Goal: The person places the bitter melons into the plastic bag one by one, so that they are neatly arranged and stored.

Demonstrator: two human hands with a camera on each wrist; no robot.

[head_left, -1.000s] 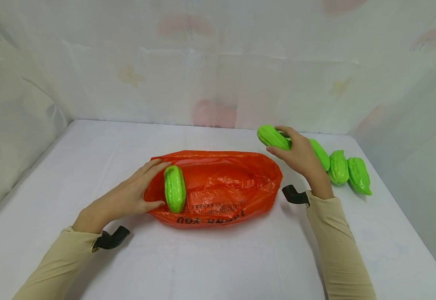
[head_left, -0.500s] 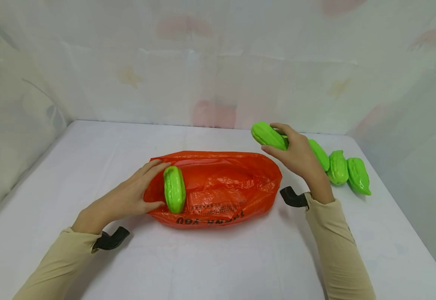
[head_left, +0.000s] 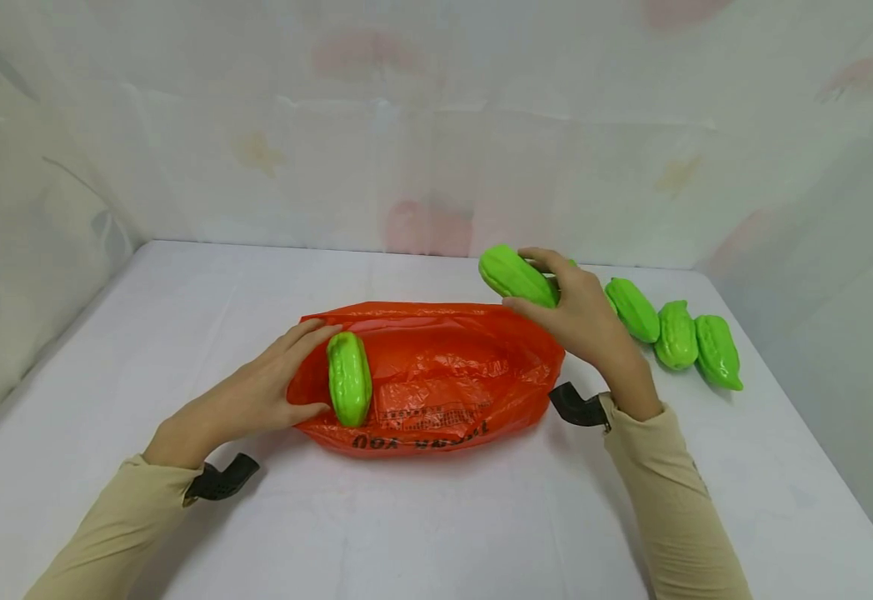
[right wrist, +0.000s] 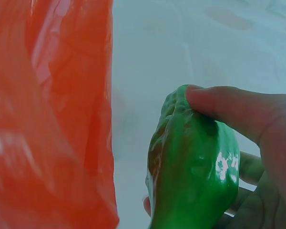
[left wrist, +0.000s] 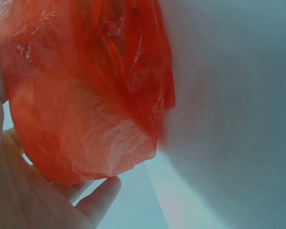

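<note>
Held gourd (head_left: 517, 277) draws left toward the bag (head_left: 444, 375)

Nearest are the two tan sleeves: the left one (head_left: 114, 533) and the right one (head_left: 676, 500), each with a black wrist mount at its cuff. The left hand (head_left: 252, 396) has not moved noticeably; it is spread at the bag's left end, fingers reaching to the far rim and thumb lying along the near one. Just beside the thumb, the first gourd (head_left: 350, 379) lies lengthwise away from the person on the red plastic; whether they touch, I cannot tell.

Farther off, the right hand (head_left: 582, 312) pinches the held gourd between thumb and fingers, raised and tilted. Over the last second, hand and gourd have shifted left, from right of the bag to just beyond the right part of its far rim. The right wrist view shows a gap between gourd and plastic. So, as I judge it, the carry is under way but incomplete: the held gourd is near the bag, neither on nor in it.

To the right, the row of gourds (head_left: 676, 336) lies on the white table (head_left: 406, 533), three plainly visible. That shift has bared more of the leftmost. At the back hangs the pale wall cloth (head_left: 436, 150).
</note>
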